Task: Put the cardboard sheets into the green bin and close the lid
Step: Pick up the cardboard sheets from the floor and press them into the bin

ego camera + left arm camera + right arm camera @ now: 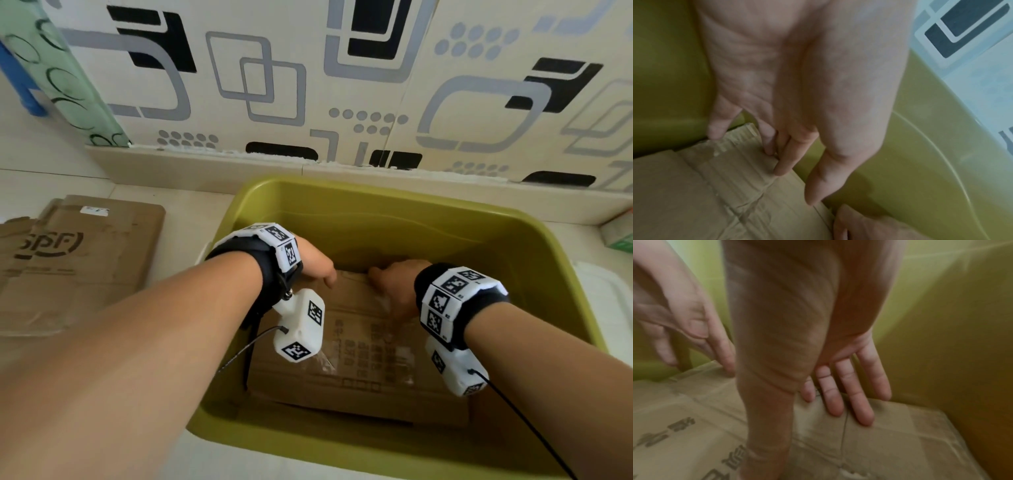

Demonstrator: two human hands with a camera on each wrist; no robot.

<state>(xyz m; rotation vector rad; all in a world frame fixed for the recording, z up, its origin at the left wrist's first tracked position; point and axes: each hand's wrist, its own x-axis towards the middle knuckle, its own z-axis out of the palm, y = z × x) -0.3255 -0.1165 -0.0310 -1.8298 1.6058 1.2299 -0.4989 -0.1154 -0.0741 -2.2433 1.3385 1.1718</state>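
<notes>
An olive-green bin (534,246) stands open on the floor against the wall. Inside it lies a printed cardboard sheet (363,363) on top of others. Both my hands are down in the bin at the sheet's far edge. My left hand (317,265) has straight fingers (783,164) touching the cardboard (705,194) along that edge. My right hand (394,279) lies with straight fingers (859,404) pressing flat on the cardboard (890,443). More cardboard sheets (78,260) lie flat on the floor left of the bin.
A white lid-like edge (606,294) shows on the floor right of the bin. A small green and white box (618,234) sits by the wall at far right. A patterned wall (308,75) runs behind the bin.
</notes>
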